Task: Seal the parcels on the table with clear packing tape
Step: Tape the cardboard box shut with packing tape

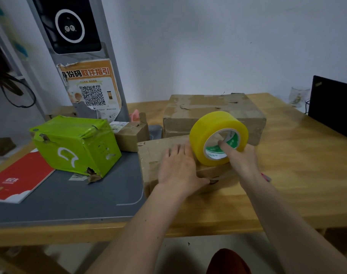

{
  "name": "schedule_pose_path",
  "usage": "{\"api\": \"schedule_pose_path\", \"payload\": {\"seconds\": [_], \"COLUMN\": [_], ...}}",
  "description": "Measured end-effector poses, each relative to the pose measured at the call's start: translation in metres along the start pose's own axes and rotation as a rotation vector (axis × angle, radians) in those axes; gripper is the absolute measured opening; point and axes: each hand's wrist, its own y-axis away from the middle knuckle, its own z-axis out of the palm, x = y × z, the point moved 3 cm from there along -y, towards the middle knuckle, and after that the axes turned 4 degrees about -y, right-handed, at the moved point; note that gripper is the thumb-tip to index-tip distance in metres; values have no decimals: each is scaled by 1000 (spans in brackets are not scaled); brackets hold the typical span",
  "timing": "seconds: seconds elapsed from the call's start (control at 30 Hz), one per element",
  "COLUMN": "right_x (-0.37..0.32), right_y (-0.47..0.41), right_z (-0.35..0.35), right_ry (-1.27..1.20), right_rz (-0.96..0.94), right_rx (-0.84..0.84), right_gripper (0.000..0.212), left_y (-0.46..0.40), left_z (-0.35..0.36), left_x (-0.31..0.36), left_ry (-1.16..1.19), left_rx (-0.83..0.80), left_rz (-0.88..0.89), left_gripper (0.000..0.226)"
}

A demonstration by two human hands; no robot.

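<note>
A fat yellow roll of packing tape stands on edge on top of a flat brown cardboard parcel near the table's middle. My right hand holds the roll, with a finger pushed into its white and green core. My left hand lies flat on the parcel's top, fingers straight, just left of the roll. Behind stands a larger brown parcel. To the left sits a torn green parcel, and a small brown box is beside it.
A grey mat covers the left of the wooden table, with a red booklet on it. A grey kiosk post with a QR poster rises at the back left. A black laptop screen and a glass stand at the right.
</note>
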Motion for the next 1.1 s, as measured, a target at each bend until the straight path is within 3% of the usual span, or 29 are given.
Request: {"api": "schedule_pose_path", "payload": {"seconds": [0.2,0.33,0.4,0.47,0.67,0.77,0.87,1.1], "right_x": [-5,-6,-5,-7,-4,-3,-12,-13], "right_y": [-3,12,19,22,23,24,18,-2], "right_z": [-5,15,29,41,53,53,43,-6], "right_ry": [-61,-100,-94,-43,-8,-1,45,-222], "right_rz": [34,21,24,26,32,22,-2,88], "right_rx": [42,14,-2,-21,-57,-108,-149,-51], "right_gripper": [8,14,5,16,27,10,15,17], "left_y": [-4,-10,-9,-3,7,7,8,4], "left_z": [-6,-22,-22,-16,-8,-8,-8,-6], "left_x": [-8,-31,-45,-55,-57,-57,-60,-57], "left_ry": [21,-61,-80,-59,25,17,26,13], "left_rx": [-61,-110,-136,-154,-32,-26,-29,-83], "left_rz": [28,31,22,3,-25,-28,-27,-33], "left_gripper": [109,107,107,108,110,109,111,125]}}
